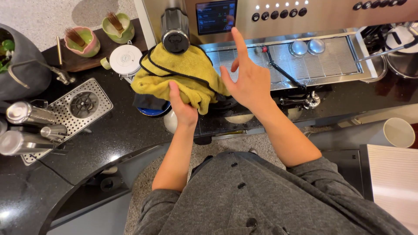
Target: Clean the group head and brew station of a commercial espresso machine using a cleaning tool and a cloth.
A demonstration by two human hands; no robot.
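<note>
Left hand [183,109] | grip pinched the floppy yellow cloth [183,74] just below the black round grinder head [175,37] | right hand [246,80] spread wide beside it | best squeezed tight, wiped slowly.

Café bar: espresso machine [278,26], pitcher rinser [82,104], steel jugs [26,114].

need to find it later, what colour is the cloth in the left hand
Mustard yellow cloth with dark edging, seen in the head view.
</note>
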